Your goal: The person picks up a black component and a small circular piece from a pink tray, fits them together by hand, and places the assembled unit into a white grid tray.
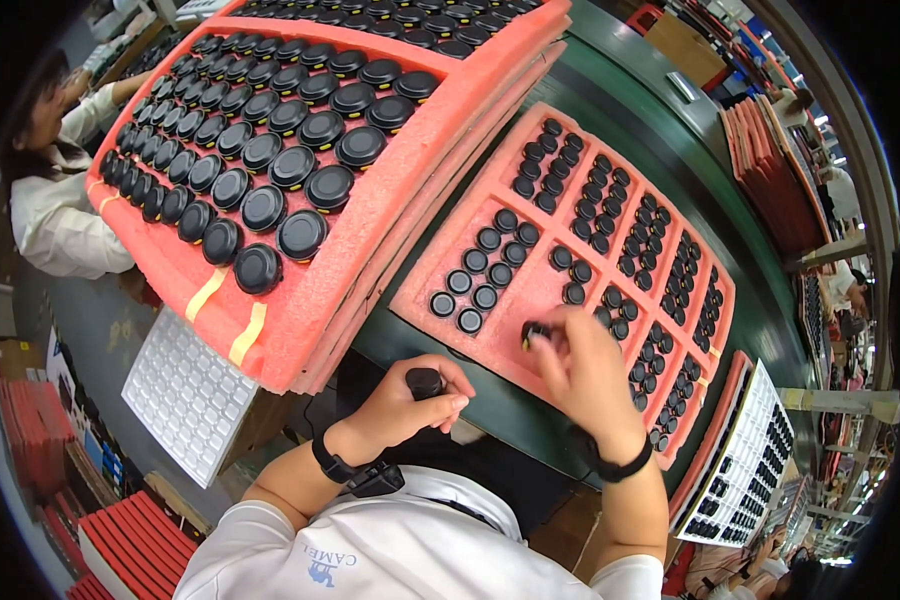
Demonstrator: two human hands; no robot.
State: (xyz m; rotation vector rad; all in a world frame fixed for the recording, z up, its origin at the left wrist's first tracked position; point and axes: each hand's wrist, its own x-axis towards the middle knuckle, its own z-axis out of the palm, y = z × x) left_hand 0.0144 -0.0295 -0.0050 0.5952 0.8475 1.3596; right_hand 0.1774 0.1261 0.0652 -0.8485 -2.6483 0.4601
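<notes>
Black part (537,331) pinched in the right hand (588,362) could drop askew onto the foam tray (532,290) if that grip slips; left hand (402,408) holds a second part (425,382).

Black cap (425,382) in left hand (407,402), apparently tilted another (537,331) in right (576,362)

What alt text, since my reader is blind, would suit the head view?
A person's right hand holds a black round piece at a partly filled compartment of a pink foam tray; the left hand holds a black cylindrical piece. Stacked foam trays stand left.
</notes>
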